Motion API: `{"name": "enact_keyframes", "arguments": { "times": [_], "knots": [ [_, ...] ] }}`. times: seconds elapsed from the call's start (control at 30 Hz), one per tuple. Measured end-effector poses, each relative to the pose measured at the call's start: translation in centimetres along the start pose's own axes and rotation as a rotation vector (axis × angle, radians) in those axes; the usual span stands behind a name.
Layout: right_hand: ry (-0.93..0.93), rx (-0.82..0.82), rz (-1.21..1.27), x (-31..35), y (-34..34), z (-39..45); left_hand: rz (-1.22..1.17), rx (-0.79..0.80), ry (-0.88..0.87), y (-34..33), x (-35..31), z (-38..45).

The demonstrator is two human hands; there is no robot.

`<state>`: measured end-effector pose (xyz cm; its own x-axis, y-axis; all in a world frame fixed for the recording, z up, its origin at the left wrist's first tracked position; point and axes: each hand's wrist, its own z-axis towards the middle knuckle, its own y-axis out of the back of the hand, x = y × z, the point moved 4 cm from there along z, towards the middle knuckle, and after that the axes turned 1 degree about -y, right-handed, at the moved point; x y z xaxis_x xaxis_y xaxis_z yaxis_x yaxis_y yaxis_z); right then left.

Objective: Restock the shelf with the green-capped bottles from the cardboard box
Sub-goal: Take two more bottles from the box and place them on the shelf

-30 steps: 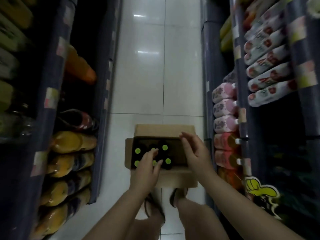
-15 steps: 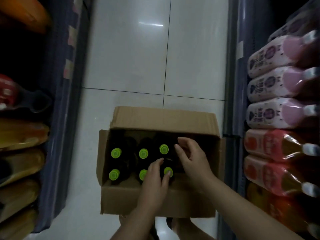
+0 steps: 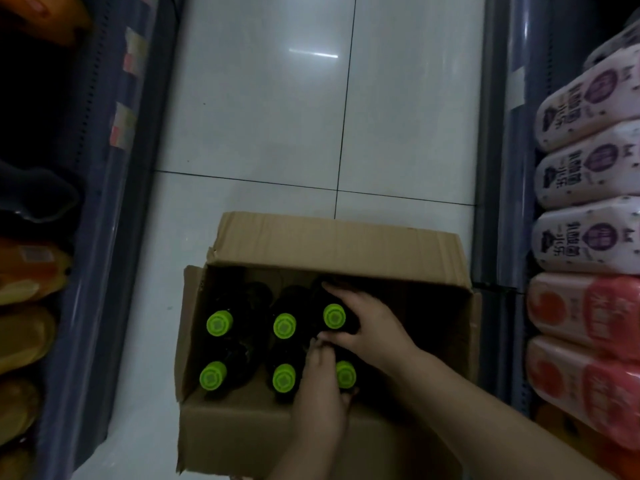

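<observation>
Open brown cardboard box (image 3: 322, 431) on white tiled floor (image 3: 263, 109), between two dark shelving units. Contents: six dark bottles with bright green caps (image 3: 219, 323), upright, two rows of three. Right hand (image 3: 367, 323) curled around the far-right bottle (image 3: 334, 316). Left hand (image 3: 320, 386) curled about the near-right bottle (image 3: 345, 374); firmness of grip unclear. Pink and red packaged bottles (image 3: 588, 237) on right shelf.

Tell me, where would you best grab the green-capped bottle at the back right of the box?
Probably at the neck just under the green cap, coming straight down from above. The bottle stands upright in the cardboard box, packed against others, so only its top is free.
</observation>
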<state>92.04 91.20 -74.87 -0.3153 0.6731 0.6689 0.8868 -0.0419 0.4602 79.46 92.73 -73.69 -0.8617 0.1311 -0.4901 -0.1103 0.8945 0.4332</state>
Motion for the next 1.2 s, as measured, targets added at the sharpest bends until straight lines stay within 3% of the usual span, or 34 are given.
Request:
{"name": "enact_keyframes", "arguments": {
  "times": [0.1,0.3,0.63,0.93,1.2],
  "knots": [
    [0.03,-0.033,0.028,-0.3,-0.3,0.7,-0.023,-0.085,-0.042,0.2,0.3,0.4],
    [0.057,-0.099,0.123,-0.5,0.1,0.2,-0.085,-0.11,-0.114,0.7,0.7,0.0],
    [0.068,-0.197,0.193,2.1,7.6,-8.3,-0.288,-0.159,-0.24,5.1,-3.5,-5.9],
    [0.116,-0.454,0.323,12.4,19.3,-20.6,-0.251,-0.195,-0.494,15.2,-16.3,-15.9],
    [0.124,-0.784,0.641,25.1,27.9,-36.6,-0.118,-0.08,-0.785,25.7,-28.9,-30.3]
  ]
}}
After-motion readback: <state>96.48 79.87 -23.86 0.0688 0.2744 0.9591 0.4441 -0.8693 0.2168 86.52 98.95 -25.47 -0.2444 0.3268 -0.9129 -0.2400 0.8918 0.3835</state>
